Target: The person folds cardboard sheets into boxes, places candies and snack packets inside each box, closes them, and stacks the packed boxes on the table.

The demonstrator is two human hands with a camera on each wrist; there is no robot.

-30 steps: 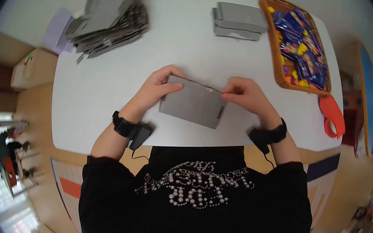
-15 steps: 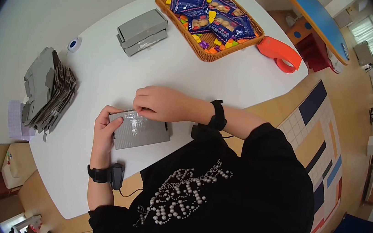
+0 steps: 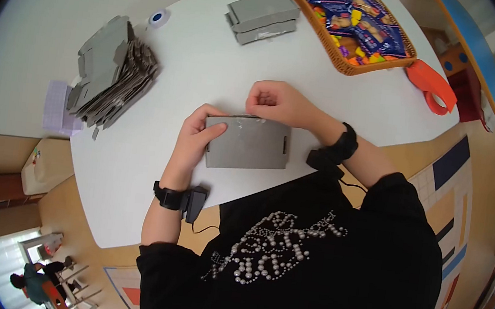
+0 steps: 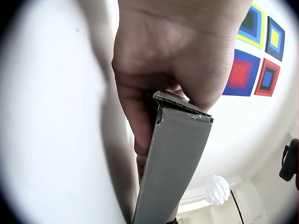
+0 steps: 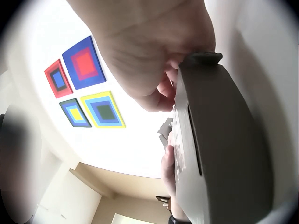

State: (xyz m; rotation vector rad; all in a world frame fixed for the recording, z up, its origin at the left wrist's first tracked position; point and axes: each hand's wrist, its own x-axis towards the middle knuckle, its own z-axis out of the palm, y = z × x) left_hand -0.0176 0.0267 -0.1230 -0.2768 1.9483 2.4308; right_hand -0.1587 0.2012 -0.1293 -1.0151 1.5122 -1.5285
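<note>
A flat grey cardboard box (image 3: 247,145) is held tilted above the white table near its front edge. The left hand (image 3: 191,139) grips its left end, thumb on the upper face and fingers behind; the left wrist view shows the box (image 4: 175,154) between thumb and fingers of that hand (image 4: 173,51). At the far long edge is the right hand (image 3: 284,102), its fingers curled. In the right wrist view the fingertips of the right hand (image 5: 149,56) are at the edge of the box (image 5: 224,140), beside a shiny patch; what they pinch is hidden.
Flattened grey cardboard (image 3: 107,71) is piled at the left by a purple checked item (image 3: 57,107). Farther back are a small white-and-blue round object (image 3: 158,18), grey boxes (image 3: 263,16) and a wicker basket (image 3: 346,68) of blue packets. A red tape dispenser (image 3: 429,84) lies right.
The head view has turned back and forth. The right hand moved from the box's right corner leftwards along the far edge, then slightly back right. The left hand keeps its grip.
</note>
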